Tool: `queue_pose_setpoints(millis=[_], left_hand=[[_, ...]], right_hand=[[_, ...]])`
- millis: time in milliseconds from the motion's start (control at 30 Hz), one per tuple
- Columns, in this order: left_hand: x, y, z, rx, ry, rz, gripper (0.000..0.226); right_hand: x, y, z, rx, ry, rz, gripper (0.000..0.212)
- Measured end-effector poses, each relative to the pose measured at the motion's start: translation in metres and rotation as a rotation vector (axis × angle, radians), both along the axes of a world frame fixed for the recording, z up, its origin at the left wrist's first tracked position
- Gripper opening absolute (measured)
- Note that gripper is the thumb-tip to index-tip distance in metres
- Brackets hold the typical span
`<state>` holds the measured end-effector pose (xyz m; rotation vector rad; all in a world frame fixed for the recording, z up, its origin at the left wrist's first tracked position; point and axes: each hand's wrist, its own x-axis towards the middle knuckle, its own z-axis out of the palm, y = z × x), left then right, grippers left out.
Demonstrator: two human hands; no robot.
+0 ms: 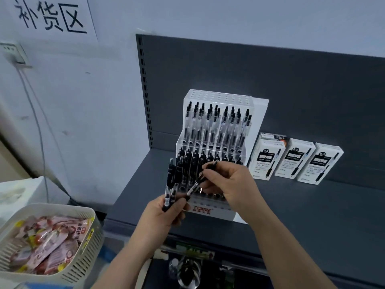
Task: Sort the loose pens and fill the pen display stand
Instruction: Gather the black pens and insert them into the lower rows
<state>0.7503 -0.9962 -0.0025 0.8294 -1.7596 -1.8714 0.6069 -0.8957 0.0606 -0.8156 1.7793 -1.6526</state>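
A white tiered pen display stand (258, 113) sits on a dark grey shelf (302, 207). Its back tier holds clear pens with black clips, its middle tier black pens. My left hand (164, 213) grips a bunch of black pens (171, 184) upright, just in front of the stand's lower left. My right hand (231, 184) pinches a single black pen (203, 178), tilted, its tip down near the bunch. The hands hide much of the stand's front rows.
Three white pen boxes (295, 161) stand to the right of the stand against the dark back panel. A white slotted basket (83, 261) of snack packets sits at lower left. A paper sign hangs on the wall (83, 101) at top left.
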Motion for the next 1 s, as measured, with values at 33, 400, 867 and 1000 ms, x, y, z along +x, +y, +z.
queue_pose_setpoints(millis=[33,400,867,1000], left_hand=[[0.003,-0.005,0.0,-0.007,-0.001,0.007,0.011],[0.02,-0.044,-0.008,0.0,-0.031,0.144,0.015],[0.039,-0.064,-0.015,0.049,0.059,0.17,0.019],[0.043,-0.063,-0.013,-0.045,0.073,0.149,0.019]], right_hand=[[0.002,-0.003,0.0,-0.012,-0.025,0.01,0.009],[0.022,-0.029,-0.006,-0.001,0.293,-0.325,0.012],[0.033,-0.053,0.004,0.268,0.831,-0.25,0.016],[0.037,-0.064,-0.012,0.372,0.795,-0.197,0.015]])
